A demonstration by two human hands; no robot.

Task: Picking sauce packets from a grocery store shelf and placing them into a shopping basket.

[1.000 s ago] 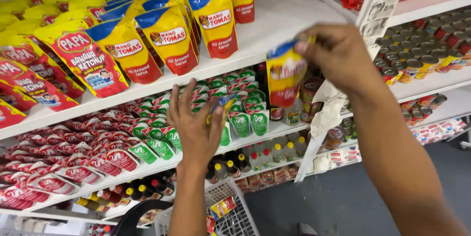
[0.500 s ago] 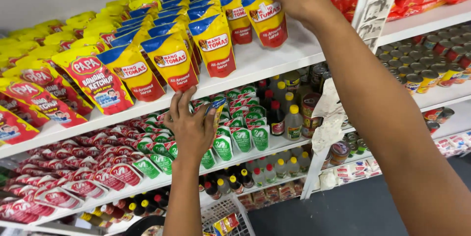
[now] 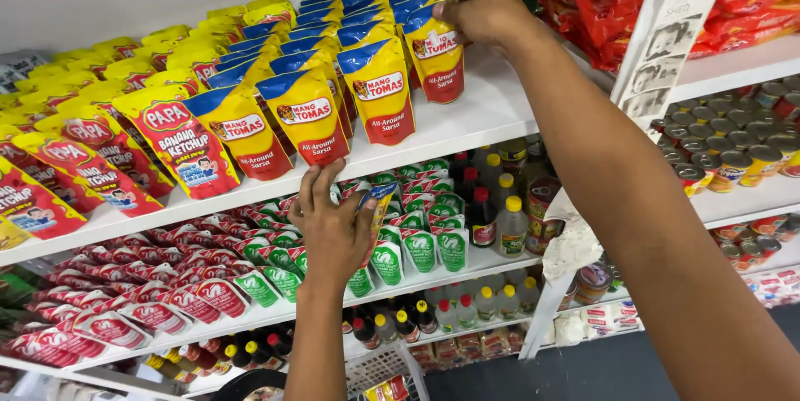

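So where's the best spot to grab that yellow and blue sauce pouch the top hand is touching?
Probably its blue top edge, coming from the front. The sauce pouch stands upright at the front of its row, neighbours close beside and behind it, so only the top and front are free. The right hand already pinches it there, while the left hand holds another pouch lower down.

**White shop shelves stocked in rows**

The top shelf [image 3: 500, 109] carries standing sauce pouches [image 3: 379, 89], yellow and blue, in rows running back from the front edge, with red and yellow ketchup pouches [image 3: 171, 147] toward its left end. The middle shelf [image 3: 492, 258] holds small red sachets [image 3: 167, 272] at left, green sachets [image 3: 421, 247] at centre and bottles [image 3: 510, 226] toward its right end. On the lower shelf [image 3: 275, 349], capped bottles [image 3: 442, 313] stand along the front edge. Right of the upright, another shelf [image 3: 742, 197] bears cans [image 3: 725, 159].
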